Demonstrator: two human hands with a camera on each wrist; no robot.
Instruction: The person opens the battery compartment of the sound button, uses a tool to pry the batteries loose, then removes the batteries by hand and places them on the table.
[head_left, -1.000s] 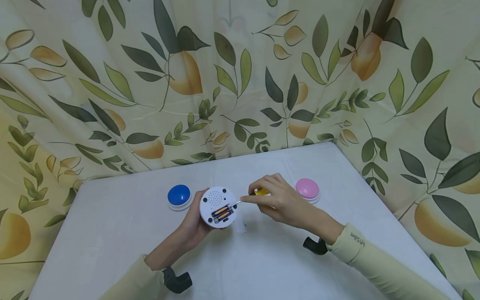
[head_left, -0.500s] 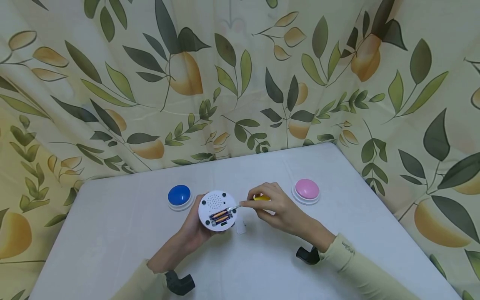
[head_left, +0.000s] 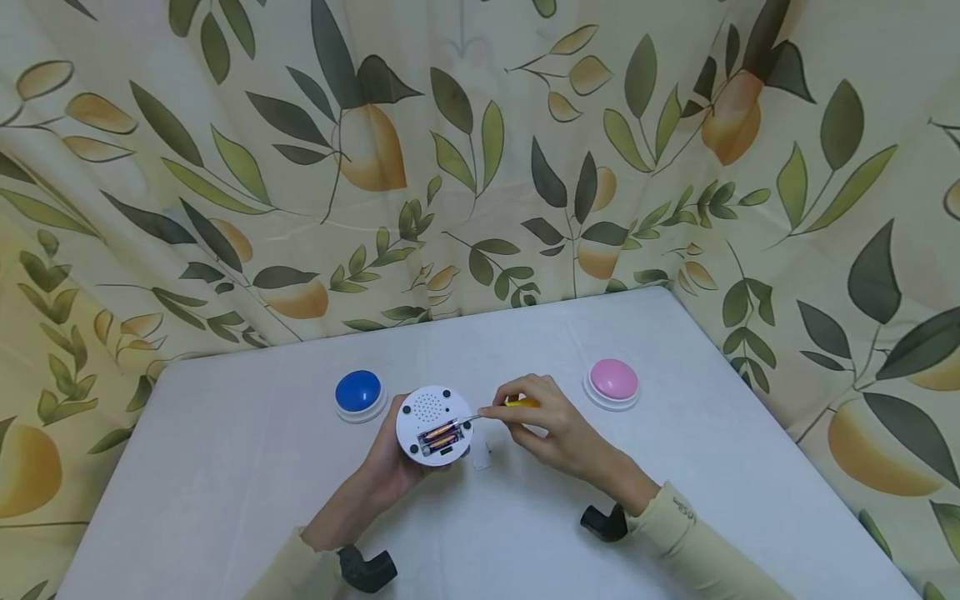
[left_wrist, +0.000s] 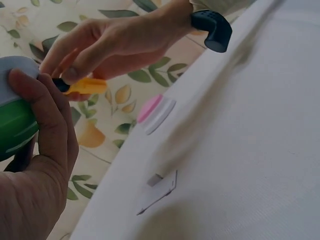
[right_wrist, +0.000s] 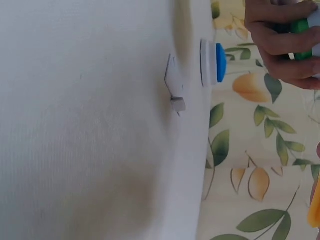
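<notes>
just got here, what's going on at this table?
A person's left hand holds a green-and-white button, with two batteries exposed in its underside. The right hand holds a yellow-handled tool, its tip near one end of the batteries. A small white piece lies on the table; a blue button and pink button stand there too.

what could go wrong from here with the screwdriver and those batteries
The screwdriver has its tip close to the batteries, so a slip might scrape one or pop it loose. The green button is held off the table in the left grip, so a hard push could tilt or drop it. The loose white piece lies below the work and might get knocked away.
</notes>
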